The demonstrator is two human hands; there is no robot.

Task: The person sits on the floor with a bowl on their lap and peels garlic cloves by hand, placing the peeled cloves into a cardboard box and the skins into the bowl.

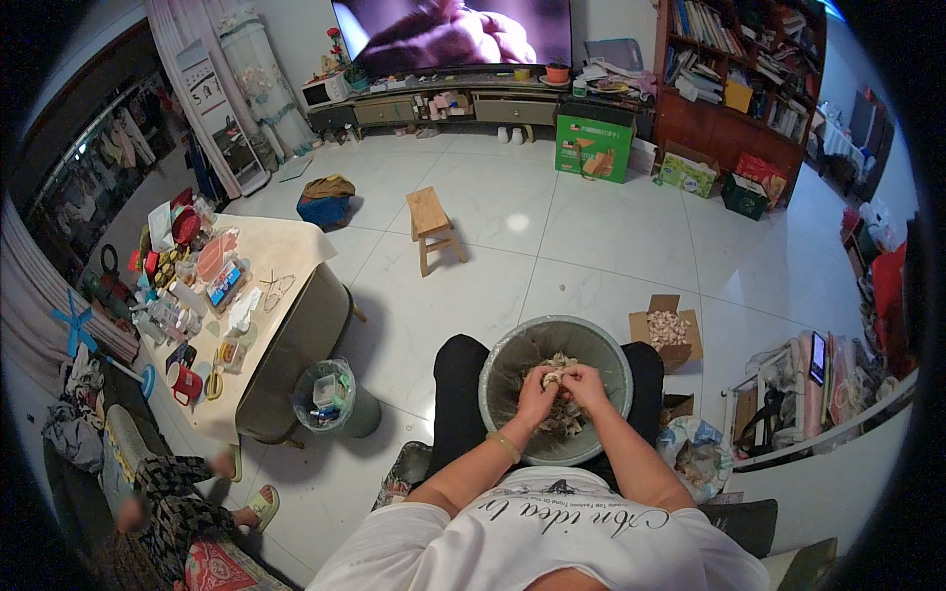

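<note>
My left hand point(537, 397) and my right hand point(587, 387) meet over a large grey bucket point(497, 369) between my knees. Pinched between the fingers of both is a pale bulb, apparently garlic point(550, 378), partly hidden by them. Dry papery skins point(565, 421) lie loose in the bucket below. To the right of my knee, an open cardboard box point(676, 356) holds many pale garlic cloves point(667, 327). A plastic-lined bag point(695, 462) with brownish contents stands nearer to me on that side.
Left of me are a bin with a liner point(362, 410) and a cluttered table point(295, 310). A wooden stool point(429, 212) stands ahead on the tiled floor. At the right, a white rack point(813, 454) carries bags and a phone point(817, 358). Another person's slippered foot point(262, 508) shows lower left.
</note>
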